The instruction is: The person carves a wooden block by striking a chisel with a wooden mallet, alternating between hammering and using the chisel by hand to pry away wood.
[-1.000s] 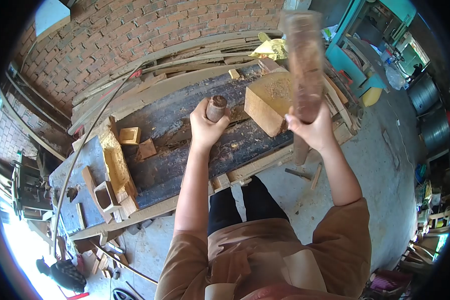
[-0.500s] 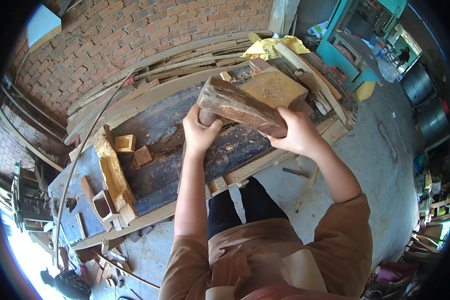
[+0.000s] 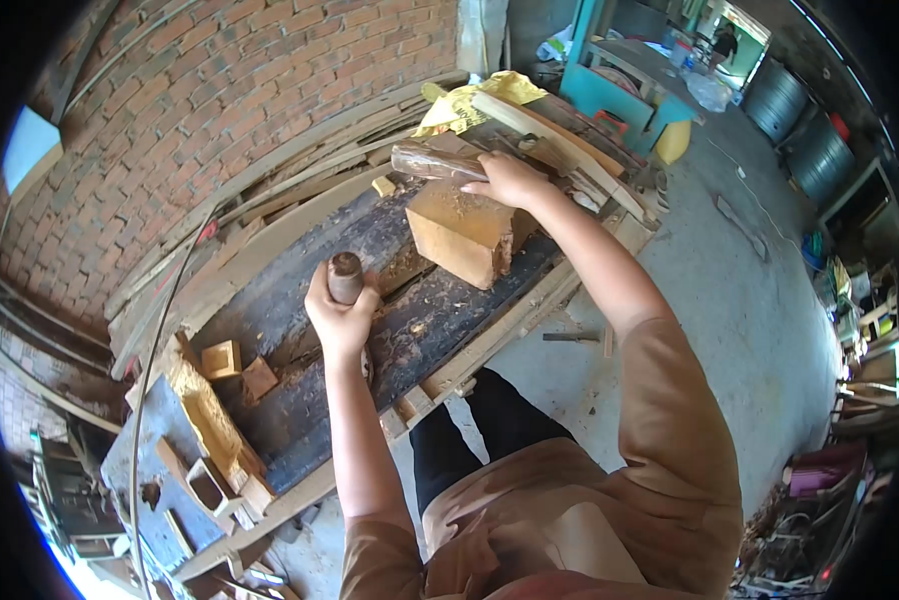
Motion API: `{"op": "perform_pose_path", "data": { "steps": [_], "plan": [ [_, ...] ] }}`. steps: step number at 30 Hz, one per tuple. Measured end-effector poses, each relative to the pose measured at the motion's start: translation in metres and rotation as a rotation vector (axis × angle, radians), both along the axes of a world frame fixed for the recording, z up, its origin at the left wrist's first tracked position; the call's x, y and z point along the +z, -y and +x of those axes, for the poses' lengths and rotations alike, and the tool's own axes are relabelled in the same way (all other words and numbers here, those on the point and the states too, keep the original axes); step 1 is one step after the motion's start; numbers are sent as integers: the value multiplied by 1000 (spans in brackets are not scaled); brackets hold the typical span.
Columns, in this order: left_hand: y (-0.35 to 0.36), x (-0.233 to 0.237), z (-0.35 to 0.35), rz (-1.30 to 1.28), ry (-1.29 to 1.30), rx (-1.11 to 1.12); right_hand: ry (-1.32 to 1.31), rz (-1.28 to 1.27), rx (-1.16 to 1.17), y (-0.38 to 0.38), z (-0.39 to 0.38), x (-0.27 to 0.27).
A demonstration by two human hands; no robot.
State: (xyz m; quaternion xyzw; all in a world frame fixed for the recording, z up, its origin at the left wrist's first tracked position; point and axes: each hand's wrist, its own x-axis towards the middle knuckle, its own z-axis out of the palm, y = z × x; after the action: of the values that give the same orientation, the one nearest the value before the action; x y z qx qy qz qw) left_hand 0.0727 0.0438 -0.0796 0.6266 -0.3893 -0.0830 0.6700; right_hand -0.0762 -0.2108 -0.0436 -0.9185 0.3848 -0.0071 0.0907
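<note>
Over the bench (image 3: pixel 310 420), left grip (image 3: pixel 338 322) clasps upright handle (image 3: pixel 346 286); right grip (image 3: pixel 511 182), mallet (image 3: pixel 430 162) pointing left.

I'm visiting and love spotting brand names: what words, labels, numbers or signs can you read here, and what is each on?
No text is legible.
Yellow bag: dark printed lettering, too small and blurred to read.
Wooden handle in the left hand, wooden mallet in the right hand, and wood block: no lettering that I can make out.
</note>
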Motion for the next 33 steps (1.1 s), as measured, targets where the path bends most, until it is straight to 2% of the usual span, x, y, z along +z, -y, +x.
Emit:
{"op": "perform_pose_path", "data": {
  "steps": [1, 2, 3, 6, 8, 9, 10, 11, 12, 13, 14, 15, 16, 17, 18, 19, 20, 22, 24, 26, 28, 30, 32, 33],
  "plan": [
    [0, 0, 0, -6, 4, 7, 4, -3, -12, 2, 1, -7],
    [2, -1, 0, -9, 8, 0, -29, -116, -22, 2, 3, -14],
    [2, -3, 1, -9, -1, -4, -65, -226, -30, -5, 5, -13],
    [1, -2, 0, -4, -7, -11, -78, -341, -31, -29, 12, -3],
    [0, 0, 0, -3, -3, -2, 244, -80, 152, -61, 21, 16],
    [0, -1, 0, -14, -3, -9, 489, -15, 417, -64, 31, 9],
    [-1, -2, 1, -22, -1, -17, 648, 255, 454, -100, 38, 22],
    [-2, -2, 4, 2, 54, -12, 694, 299, 586, -121, 44, 31],
    [-1, -3, 4, 7, 56, -6, 763, 235, 751, -135, 54, 30],
    [2, -3, 4, -77, 107, -17, 733, 260, 804, -153, 61, 34],
    [4, -6, 6, -160, 158, -24, 762, 387, 825, -171, 67, 39],
    [7, -7, 9, -32, 487, 225, 677, 286, 822, -177, 73, 39],
    [5, -11, 7, -197, 118, 25, 592, 185, 820, -181, 79, 39],
    [0, -13, 10, -162, 78, -36, 755, 323, 795, -183, 88, 29],
    [-9, -11, 12, -127, 35, -91, 905, 312, 753, -181, 97, 21],
    [-17, -24, 17, 110, -2, -28, 926, 451, 643, -185, 98, 20],
    [-27, -35, 21, 343, 76, 17, 938, 588, 533, -186, 97, 19],
    [-49, -66, 23, 609, 313, 149, 1107, 644, 524, -185, 100, 7],
    [-74, -86, 13, 749, 441, 329, 1103, 611, 518, -182, 98, 0],
    [-83, -84, 1, 1025, 405, 335, 1144, 649, 512, -184, 96, 0],
    [-83, -108, 6, 977, 301, 171, 1242, 663, 538, -184, 99, -4],
    [-80, -118, 0, 1030, 315, 177, 1231, 660, 524, -183, 97, -6],
    [-79, -126, -5, 1045, 490, 287, 1214, 638, 534, -175, 93, -11],
    [-80, -127, -4, 972, 432, 296, 1238, 661, 512, -177, 89, -8]
  ]
}}
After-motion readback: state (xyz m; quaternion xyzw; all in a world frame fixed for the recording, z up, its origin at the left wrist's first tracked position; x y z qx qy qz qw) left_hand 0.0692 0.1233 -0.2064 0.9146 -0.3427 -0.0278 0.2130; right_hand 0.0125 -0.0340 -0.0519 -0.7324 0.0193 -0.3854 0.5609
